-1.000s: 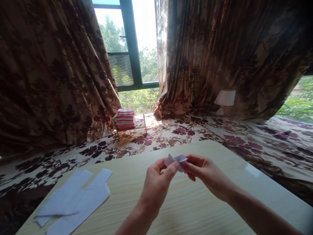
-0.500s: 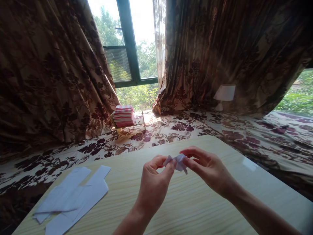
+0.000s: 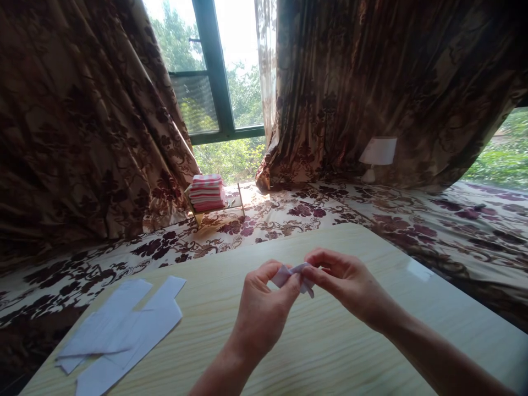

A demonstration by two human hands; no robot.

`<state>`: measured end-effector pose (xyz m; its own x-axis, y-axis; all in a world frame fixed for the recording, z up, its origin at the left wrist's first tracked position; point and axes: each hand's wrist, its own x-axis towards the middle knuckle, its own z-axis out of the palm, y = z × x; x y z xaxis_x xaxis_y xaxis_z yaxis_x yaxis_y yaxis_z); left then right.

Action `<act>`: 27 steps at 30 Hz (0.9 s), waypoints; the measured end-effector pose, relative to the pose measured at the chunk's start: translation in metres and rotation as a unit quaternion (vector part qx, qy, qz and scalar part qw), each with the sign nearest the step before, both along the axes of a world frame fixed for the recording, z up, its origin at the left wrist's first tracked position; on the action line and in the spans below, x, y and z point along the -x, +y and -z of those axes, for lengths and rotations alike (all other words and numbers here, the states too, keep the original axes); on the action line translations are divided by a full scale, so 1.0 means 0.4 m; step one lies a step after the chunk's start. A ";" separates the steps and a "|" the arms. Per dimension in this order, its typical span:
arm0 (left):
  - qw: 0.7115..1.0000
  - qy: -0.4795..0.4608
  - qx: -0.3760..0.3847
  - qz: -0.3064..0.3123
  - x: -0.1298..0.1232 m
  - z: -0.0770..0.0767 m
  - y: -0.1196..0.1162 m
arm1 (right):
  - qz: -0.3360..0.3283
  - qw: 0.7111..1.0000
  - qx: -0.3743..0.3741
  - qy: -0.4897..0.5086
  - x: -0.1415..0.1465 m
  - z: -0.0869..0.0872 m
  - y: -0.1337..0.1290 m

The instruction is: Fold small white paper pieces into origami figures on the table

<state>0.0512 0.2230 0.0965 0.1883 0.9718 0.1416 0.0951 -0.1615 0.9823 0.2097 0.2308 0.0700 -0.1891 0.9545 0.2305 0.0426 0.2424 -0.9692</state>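
Note:
A small folded piece of white paper (image 3: 281, 276) is held above the wooden table (image 3: 214, 308), between my two hands. My left hand (image 3: 264, 308) pinches its near side between thumb and fingers. From the right, my right hand (image 3: 346, 280) grips the paper's other end, with thumb and forefinger closed on it. A thin pointed tip of the paper hangs below the fingers. Much of the folded shape is hidden behind my fingertips.
Several white paper sheets (image 3: 124, 324) overlap on the table's left. Beyond the table, a small stand (image 3: 231, 208) carries a stack of pink-and-white striped cloths (image 3: 206, 193) on patterned fabric (image 3: 280, 220). A white lamp (image 3: 378, 151) stands before the curtain at right.
My left thumb has slid rightward over the paper, and my right fingers have closed in on its end. Less of the paper shows between the hands. The view has shifted slightly.

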 end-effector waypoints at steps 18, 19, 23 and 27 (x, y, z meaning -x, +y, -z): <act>0.979 -0.165 0.103 -0.062 0.004 0.010 0.015 | 0.095 0.937 -0.287 -0.175 -0.007 -0.004 -0.022; 0.978 -0.168 0.103 -0.062 0.004 0.009 0.015 | 0.097 0.923 -0.322 -0.190 -0.001 -0.003 -0.025; 0.977 -0.170 0.119 -0.037 0.002 0.011 0.013 | 0.096 0.894 -0.390 -0.201 0.011 0.004 -0.023; 0.978 -0.149 0.142 -0.030 0.004 0.014 0.011 | 0.093 0.895 -0.391 -0.193 0.007 0.007 -0.019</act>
<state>0.0496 0.2274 0.0907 0.1214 0.9880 -0.0954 -0.2012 0.1186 0.9723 0.2068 0.2232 0.0672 -0.2536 0.5534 0.7933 0.4478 0.7941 -0.4108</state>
